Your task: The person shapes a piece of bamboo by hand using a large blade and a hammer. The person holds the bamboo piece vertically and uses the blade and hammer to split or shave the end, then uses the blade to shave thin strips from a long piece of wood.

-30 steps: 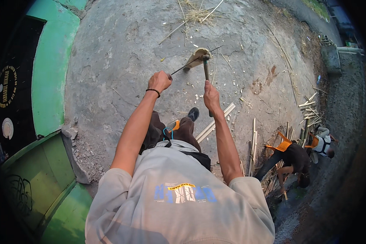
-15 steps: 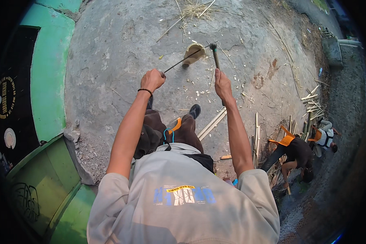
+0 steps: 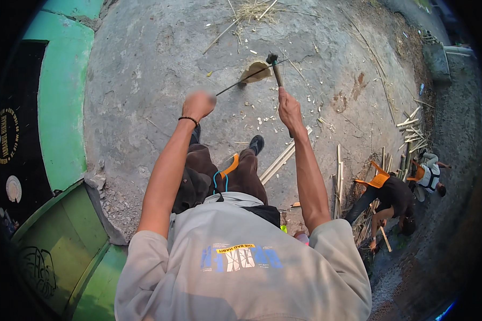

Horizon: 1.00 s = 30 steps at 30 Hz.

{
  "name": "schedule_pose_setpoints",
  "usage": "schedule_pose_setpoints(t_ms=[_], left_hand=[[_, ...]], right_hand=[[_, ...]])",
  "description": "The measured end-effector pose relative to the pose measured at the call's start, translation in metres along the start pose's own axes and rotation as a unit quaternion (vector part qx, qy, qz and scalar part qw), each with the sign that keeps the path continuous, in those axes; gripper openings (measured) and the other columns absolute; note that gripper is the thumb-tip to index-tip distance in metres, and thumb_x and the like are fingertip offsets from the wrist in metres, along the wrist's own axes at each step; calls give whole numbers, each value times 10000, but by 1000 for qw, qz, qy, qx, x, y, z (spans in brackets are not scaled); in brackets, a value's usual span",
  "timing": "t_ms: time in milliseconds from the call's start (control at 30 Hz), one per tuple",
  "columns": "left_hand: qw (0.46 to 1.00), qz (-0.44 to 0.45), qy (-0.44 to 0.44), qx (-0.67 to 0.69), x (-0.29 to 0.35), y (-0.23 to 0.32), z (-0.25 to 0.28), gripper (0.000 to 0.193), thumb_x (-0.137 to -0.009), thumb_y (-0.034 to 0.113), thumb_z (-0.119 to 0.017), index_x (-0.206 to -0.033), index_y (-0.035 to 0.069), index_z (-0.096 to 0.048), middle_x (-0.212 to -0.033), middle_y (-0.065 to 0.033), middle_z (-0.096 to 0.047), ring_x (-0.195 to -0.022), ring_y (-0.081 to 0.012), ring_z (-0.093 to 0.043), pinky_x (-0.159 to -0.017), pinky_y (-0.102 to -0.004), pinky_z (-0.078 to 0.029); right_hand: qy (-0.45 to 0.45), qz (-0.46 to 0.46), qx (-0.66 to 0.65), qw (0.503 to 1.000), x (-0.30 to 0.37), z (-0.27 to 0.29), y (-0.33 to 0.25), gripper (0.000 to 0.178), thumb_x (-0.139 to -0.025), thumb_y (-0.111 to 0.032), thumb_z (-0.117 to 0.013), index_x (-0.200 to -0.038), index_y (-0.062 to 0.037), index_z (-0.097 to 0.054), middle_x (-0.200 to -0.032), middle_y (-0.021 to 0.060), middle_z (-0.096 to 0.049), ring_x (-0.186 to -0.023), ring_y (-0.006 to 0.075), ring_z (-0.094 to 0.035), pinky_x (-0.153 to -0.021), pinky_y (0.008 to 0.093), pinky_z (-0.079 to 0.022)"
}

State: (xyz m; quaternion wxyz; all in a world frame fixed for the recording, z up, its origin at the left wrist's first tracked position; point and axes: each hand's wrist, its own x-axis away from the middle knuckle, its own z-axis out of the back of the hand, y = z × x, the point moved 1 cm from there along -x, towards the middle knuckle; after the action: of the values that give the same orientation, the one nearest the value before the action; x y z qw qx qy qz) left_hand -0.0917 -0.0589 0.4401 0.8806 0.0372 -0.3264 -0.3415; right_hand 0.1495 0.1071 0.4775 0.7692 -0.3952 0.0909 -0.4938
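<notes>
My left hand (image 3: 199, 104), partly blurred, is closed round the near end of a long thin dark tool (image 3: 230, 87). The tool looks like a blade seen edge-on, slanting up and to the right. It crosses over a tan, curved, hollow piece like bamboo (image 3: 258, 75) on the concrete. In my right hand (image 3: 290, 109) is a hammer (image 3: 278, 77), gripped by its handle. The hammer's dark head overlaps the tool's far part; I cannot tell whether they touch.
Pale chips surround the hollow piece, and long pale strips (image 3: 285, 155) lie right of my feet. Straw (image 3: 254, 9) lies farther off. At right, a person (image 3: 393, 200) bends near orange seats and stick piles, with another person (image 3: 428, 174) beyond. Green walls (image 3: 64, 117) stand left.
The hammer and my right hand have shifted left, bringing the hammer head over the tool. My left hand keeps its hold, nearly in place. The bent person's stick has moved slightly.
</notes>
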Motion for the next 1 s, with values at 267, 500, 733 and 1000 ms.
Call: schedule_pose_setpoints(t_ms=[267,500,733,1000], left_hand=[[1000,15,10,-3,-7,2,-13,246,-835,288,-658,-939,97,-774,-970,-211,-722,-918,-422,-687,-793,-459,-566],[999,-7,36,1,-1,-5,-5,304,-837,321,-640,-982,86,-765,-1011,-272,-702,-961,-446,-681,-846,-478,-558],[999,26,-13,-18,-7,0,-5,307,-837,314,-637,-979,73,-763,-1004,-267,-704,-961,-447,-678,-843,-476,-558],[999,1,4,-41,-12,5,-4,284,-824,304,-644,-942,77,-768,-977,-249,-713,-939,-444,-685,-827,-473,-560]], right_hand=[[104,112,-278,948,16,13,11,617,-1058,-544,-338,-865,11,-527,-591,93,-467,-551,227,-524,-531,421,-399],[41,-71,-52,995,6,-14,31,642,-1044,-591,-334,-773,-49,-543,-590,46,-482,-551,162,-473,-549,370,-405],[100,129,-403,901,15,54,-15,596,-1067,-540,-291,-846,-33,-512,-567,-24,-429,-486,43,-415,-455,247,-343],[-12,-5,-24,1000,-11,-2,17,637,-1050,-553,-343,-905,25,-569,-723,273,-543,-680,447,-505,-696,513,-432]])
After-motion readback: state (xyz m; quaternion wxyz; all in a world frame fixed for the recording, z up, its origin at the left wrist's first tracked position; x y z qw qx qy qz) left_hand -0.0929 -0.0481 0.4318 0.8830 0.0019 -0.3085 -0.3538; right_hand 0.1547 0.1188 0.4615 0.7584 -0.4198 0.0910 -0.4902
